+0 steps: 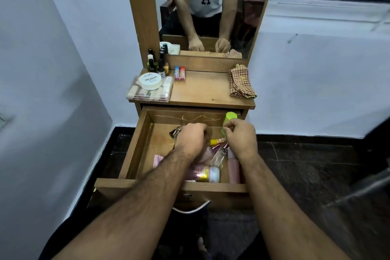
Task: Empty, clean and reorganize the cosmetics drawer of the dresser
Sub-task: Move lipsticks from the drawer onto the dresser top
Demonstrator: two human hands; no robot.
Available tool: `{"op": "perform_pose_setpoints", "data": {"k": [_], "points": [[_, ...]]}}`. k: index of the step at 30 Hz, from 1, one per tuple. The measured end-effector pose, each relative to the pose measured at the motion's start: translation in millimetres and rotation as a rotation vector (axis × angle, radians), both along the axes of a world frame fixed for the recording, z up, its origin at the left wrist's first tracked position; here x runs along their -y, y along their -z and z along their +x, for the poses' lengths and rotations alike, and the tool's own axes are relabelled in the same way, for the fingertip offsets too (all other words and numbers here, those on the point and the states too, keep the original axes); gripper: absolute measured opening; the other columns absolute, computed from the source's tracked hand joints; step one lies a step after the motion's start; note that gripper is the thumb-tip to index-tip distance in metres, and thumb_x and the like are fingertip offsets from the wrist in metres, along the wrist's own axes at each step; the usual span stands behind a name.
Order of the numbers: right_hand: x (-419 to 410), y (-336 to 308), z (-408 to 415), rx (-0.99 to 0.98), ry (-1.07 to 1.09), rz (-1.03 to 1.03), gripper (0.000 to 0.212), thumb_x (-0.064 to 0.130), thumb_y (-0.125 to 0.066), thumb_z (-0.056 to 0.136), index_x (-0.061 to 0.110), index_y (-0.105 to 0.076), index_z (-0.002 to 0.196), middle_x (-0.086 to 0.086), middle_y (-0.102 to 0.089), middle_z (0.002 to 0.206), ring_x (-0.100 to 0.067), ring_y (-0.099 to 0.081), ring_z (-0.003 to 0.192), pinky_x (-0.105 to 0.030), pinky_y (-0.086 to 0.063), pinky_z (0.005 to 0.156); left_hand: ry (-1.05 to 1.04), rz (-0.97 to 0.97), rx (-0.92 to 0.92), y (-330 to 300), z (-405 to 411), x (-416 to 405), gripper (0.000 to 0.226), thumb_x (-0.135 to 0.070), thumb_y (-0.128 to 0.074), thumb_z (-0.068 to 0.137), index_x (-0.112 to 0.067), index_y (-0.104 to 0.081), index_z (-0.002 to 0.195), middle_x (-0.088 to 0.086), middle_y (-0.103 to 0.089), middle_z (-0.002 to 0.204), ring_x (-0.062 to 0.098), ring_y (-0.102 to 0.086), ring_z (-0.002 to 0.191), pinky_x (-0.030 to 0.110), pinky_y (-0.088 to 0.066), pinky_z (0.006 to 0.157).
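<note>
wooden drawer point(135, 155) pulled open, holds pink tube point(233, 168), clear glass bottle point(219, 156). left hand point(191, 139) fingers curled, contents hidden. right hand point(240, 136) pinching something tiny beside lime cap point(229, 120). beyond, dresser top point(202, 89): checked cloth point(240, 82), round white tub point(150, 81).

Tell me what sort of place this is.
Probably a bedroom corner: a wooden dresser with a tall mirror, its open wooden drawer of cosmetics, small dark nail-polish bottles on top.

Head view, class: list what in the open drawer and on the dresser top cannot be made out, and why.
- Left hand: its grip is hidden behind its own knuckles.
- Drawer contents under both forearms: covered.
- Dark bottles: labels too small.
- Round white tub: small print under "NAIL POLISH" unreadable.
</note>
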State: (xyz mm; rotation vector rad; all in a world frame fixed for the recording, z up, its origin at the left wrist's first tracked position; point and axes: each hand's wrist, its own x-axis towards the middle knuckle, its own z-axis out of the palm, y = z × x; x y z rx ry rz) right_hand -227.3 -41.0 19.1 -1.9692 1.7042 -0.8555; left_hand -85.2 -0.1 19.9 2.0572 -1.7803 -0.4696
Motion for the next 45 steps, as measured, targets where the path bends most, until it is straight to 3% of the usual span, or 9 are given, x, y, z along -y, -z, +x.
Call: {"op": "perform_pose_setpoints", "data": {"k": [6, 10, 16, 23, 28, 33, 37, 41, 45], "points": [[-5.1, 1.1, 3.2, -0.157, -0.033, 0.014, 0.017, 0.009, -0.058, 0.090, 0.015, -0.074, 0.091, -0.005, -0.072, 0.090, -0.024, -0.065, 0.085, -0.033, -0.055, 0.077, 0.020, 0.035, 0.030, 9.4, -3.8, -1.5, 0.024, -0.010, -0.059, 0.083, -0.026, -0.073, 0.095, -0.002, -0.072, 0.095, 0.014, -0.059, 0.076, 0.024, -0.040, 0.070], [-5.9, 3.7, 6.9, -0.366, -0.148, 0.126, 0.029, -0.003, -0.049, 0.083, 0.013, -0.071, 0.092, -0.008, -0.067, 0.088, -0.029, -0.064, 0.088, -0.031, -0.048, 0.068, -0.118, -0.012, -0.029, 16.0, 14.0, 0.0, 0.029, -0.015, -0.054, 0.089, -0.028, -0.071, 0.109, 0.001, -0.071, 0.110, 0.020, -0.064, 0.092, 0.028, -0.050, 0.082], [-17.3, 1.4, 17.5, -0.688, -0.283, 0.173, 0.017, 0.006, -0.060, 0.091, 0.013, -0.066, 0.106, -0.007, -0.068, 0.107, -0.026, -0.066, 0.099, -0.031, -0.045, 0.071, -0.171, -0.003, 0.004, 22.3, 29.0, -3.0, 0.041, -0.005, -0.058, 0.089, -0.033, -0.068, 0.116, -0.001, -0.070, 0.115, 0.020, -0.065, 0.100, 0.029, -0.052, 0.084], [-17.0, 2.5, 23.6, -0.739, -0.258, 0.239, 0.026, 0.014, -0.063, 0.091, 0.013, -0.063, 0.118, -0.011, -0.052, 0.128, -0.026, -0.061, 0.104, -0.035, -0.049, 0.074, -0.157, -0.020, -0.024, 26.4, 32.8, 0.9, 0.034, -0.007, -0.058, 0.091, -0.030, -0.070, 0.114, 0.000, -0.070, 0.112, 0.018, -0.065, 0.094, 0.029, -0.053, 0.079], [-15.1, 3.0, 22.8, -0.756, -0.267, 0.233, 0.032, 0.006, -0.060, 0.092, 0.006, -0.060, 0.123, -0.015, -0.044, 0.140, -0.029, -0.060, 0.111, -0.040, -0.054, 0.084, -0.154, -0.015, -0.041, 29.1, 34.3, 3.1, 0.031, -0.009, -0.060, 0.091, -0.030, -0.071, 0.112, -0.002, -0.070, 0.113, 0.017, -0.064, 0.095, 0.027, -0.051, 0.078], [-8.0, 6.3, 15.5, -0.495, -0.294, 0.103, 0.028, 0.011, -0.058, 0.095, 0.014, -0.061, 0.122, -0.004, -0.056, 0.122, -0.026, -0.060, 0.109, -0.038, -0.049, 0.088, -0.181, -0.054, -0.072, 27.3, 34.6, 2.8, 0.024, -0.013, -0.058, 0.095, -0.028, -0.072, 0.109, -0.002, -0.071, 0.109, 0.017, -0.063, 0.093, 0.031, -0.053, 0.080], [-2.1, 8.2, 3.7, 0.022, -0.127, -0.022, 0.025, 0.013, -0.064, 0.093, 0.013, -0.067, 0.118, -0.004, -0.069, 0.107, -0.021, -0.066, 0.095, -0.036, -0.054, 0.089, -0.215, -0.124, -0.244, 24.1, 34.3, 3.3, 0.017, -0.016, -0.062, 0.095, -0.025, -0.073, 0.105, -0.006, -0.072, 0.105, 0.011, -0.063, 0.093, 0.029, -0.053, 0.086], [-1.0, 5.4, -2.8, 0.553, -0.030, 0.093, 0.019, 0.007, -0.070, 0.089, 0.016, -0.063, 0.104, -0.007, -0.074, 0.090, -0.016, -0.072, 0.076, -0.034, -0.060, 0.070, -0.112, -0.168, -0.406, 19.5, 28.1, 1.1, 0.026, -0.012, -0.068, 0.090, -0.024, -0.071, 0.114, -0.017, -0.068, 0.094, -0.001, -0.062, 0.090, 0.024, -0.053, 0.090], [-4.8, 0.9, -0.9, 0.632, -0.107, 0.218, 0.022, 0.005, -0.071, 0.088, 0.016, -0.055, 0.097, -0.010, -0.075, 0.081, -0.016, -0.073, 0.069, -0.025, -0.055, 0.052, -0.002, -0.201, -0.440, 17.1, 21.4, -0.1, 0.037, -0.020, -0.079, 0.082, -0.026, -0.070, 0.117, -0.016, -0.069, 0.092, 0.000, -0.064, 0.088, 0.027, -0.056, 0.085]]}}
